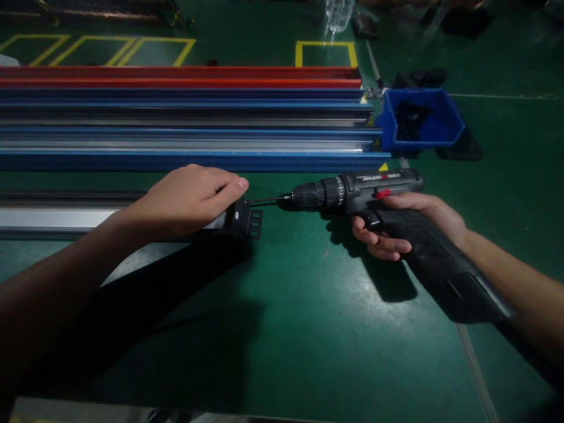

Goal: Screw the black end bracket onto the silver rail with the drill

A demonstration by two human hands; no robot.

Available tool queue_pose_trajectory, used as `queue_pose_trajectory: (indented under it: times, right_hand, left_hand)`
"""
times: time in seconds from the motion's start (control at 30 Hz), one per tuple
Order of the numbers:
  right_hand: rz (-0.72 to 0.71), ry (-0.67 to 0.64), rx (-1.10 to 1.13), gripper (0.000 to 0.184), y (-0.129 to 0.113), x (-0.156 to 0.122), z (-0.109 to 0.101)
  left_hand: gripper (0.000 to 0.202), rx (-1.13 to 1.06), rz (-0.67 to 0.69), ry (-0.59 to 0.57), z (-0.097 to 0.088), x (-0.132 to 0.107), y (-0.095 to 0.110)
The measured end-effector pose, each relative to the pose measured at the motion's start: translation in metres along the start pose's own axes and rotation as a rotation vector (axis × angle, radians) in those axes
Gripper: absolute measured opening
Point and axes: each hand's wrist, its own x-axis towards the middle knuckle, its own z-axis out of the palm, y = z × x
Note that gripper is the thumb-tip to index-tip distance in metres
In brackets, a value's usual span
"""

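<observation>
My right hand [396, 229] grips a black cordless drill [374, 188] by its handle, a finger at the trigger. The long bit [268, 200] points left, its tip at the black end cap [240, 220] of a silver and black metal profile [57, 218]. Whether the tip sits in a screw is too small to tell. My left hand [194, 197] is wrapped over that end of the profile, thumb near the cap. A slotted black tab [256, 224] sticks out from the cap on the right.
Behind my hands, long red profiles [176, 76] and blue profiles [176, 160] lie side by side. At their right ends is a blue bin [423, 141] with dark parts inside. A clear plastic bottle [338, 14] is at the back, near yellow floor markings [326, 44].
</observation>
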Motion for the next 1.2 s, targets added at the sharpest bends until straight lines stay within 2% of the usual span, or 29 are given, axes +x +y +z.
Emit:
queue_pose_trajectory:
  times: [0.23, 0.43, 0.5, 0.73, 0.97, 1.2]
  right_hand:
    - [-0.004, 0.025, -0.022, 0.04, -0.0001, -0.0004, 0.0025]
    - [0.012, 0.078, -0.041, 0.039, -0.0008, 0.0001, 0.0041]
    - [0.011, 0.083, -0.051, 0.039, -0.001, -0.0001, 0.0041]
    - [0.001, 0.06, -0.044, 0.039, -0.0006, -0.0009, 0.0021]
    - [0.006, 0.014, -0.008, 0.04, 0.0, -0.0005, 0.0011]
    - [0.001, 0.001, 0.006, 0.04, 0.0001, -0.0005, -0.0012]
  left_hand:
    - [0.058, 0.046, -0.006, 0.005, -0.0003, 0.0006, 0.0006]
    - [0.055, 0.044, -0.03, -0.064, -0.0041, 0.0001, 0.0048]
    - [0.054, 0.037, -0.049, -0.038, -0.0034, 0.0, 0.0038]
    - [0.052, 0.06, 0.011, -0.005, 0.0002, -0.0001, -0.0008]
    - [0.056, 0.043, -0.043, -0.026, -0.0018, 0.0001, 0.0023]
    - [0.056, 0.023, -0.026, -0.041, -0.0017, 0.0001, 0.0019]
